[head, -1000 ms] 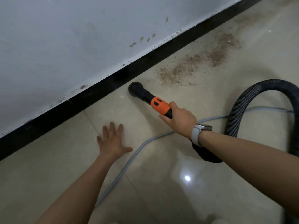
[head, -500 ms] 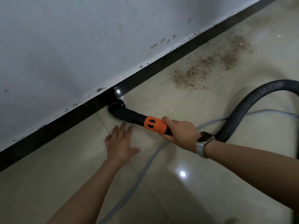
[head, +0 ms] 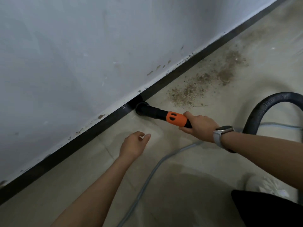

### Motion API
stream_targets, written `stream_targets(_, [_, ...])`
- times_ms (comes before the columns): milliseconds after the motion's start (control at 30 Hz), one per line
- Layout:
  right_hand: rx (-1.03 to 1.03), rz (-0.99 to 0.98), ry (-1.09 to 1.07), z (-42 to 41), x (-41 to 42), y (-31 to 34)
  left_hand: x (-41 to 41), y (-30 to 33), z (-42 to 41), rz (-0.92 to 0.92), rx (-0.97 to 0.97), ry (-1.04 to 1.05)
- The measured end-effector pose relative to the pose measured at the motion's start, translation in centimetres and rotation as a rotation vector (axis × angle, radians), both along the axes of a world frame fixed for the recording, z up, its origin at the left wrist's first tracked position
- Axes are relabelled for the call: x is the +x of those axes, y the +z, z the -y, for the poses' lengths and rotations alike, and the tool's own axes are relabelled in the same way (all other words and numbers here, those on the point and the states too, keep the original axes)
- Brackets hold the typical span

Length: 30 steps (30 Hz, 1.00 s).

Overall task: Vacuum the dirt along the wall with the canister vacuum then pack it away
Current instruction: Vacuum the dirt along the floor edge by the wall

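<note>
My right hand [head: 199,126] grips the vacuum nozzle [head: 157,113] just behind its orange collar [head: 176,119]. The black round mouth of the nozzle sits on the floor tile against the black baseboard [head: 98,126]. A ribbed black hose [head: 265,107] arcs off to the right behind my wrist. Brown dirt [head: 205,84] lies scattered on the floor to the right of the nozzle, along the wall. My left hand [head: 133,145] hovers just above the tile below the nozzle, fingers loosely curled, holding nothing. The canister itself is out of view.
A grey power cord [head: 152,174] runs across the glossy beige tiles from lower centre toward the right. The white wall [head: 82,54] has chipped, stained paint near its base. A dark piece of clothing [head: 268,210] fills the bottom right corner.
The nozzle mouth went from open floor to the baseboard and stays against it. My left hand was flat on the tile and is now lifted, with its fingers curled.
</note>
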State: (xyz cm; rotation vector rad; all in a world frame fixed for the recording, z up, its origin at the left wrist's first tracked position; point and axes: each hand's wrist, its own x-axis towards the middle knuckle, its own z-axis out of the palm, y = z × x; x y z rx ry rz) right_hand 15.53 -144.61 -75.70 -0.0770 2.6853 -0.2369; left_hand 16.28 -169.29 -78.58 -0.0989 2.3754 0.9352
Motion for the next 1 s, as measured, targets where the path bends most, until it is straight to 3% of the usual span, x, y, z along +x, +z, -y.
stream_targets(167, [-0.147, 0.035, -0.116, -3.2, -1.1, -0.4, -2.3, 2.2, -9.3, 0.338, 0.341, 0.288])
stream_targets(233, [-0.190, 0.042, -0.123, -3.5, -0.9, -0.6, -3.0, 2.5, -12.9, 0.384, 0.439, 0.396])
stream_targets(367, [-0.398, 0.102, -0.153, -4.4, 0.0, -1.2, -4.3, 2.0, -17.4, 0.316, 0.531, 0.662])
stream_targets(467, [-0.514, 0.159, -0.172, -6.5, 0.5, -1.6, -4.5, 1.0, -18.8, 0.273, 0.533, 0.715])
stream_targets(767, [-0.269, -0.034, -0.013, -14.5, 0.9, -3.7, -4.8, -0.2, -25.1, 0.104, 0.586, 0.877])
stream_targets(1000, [-0.343, -0.069, -0.145, -19.5, -0.9, -4.7, -8.3, -0.3, -31.7, 0.160, 0.626, 0.903])
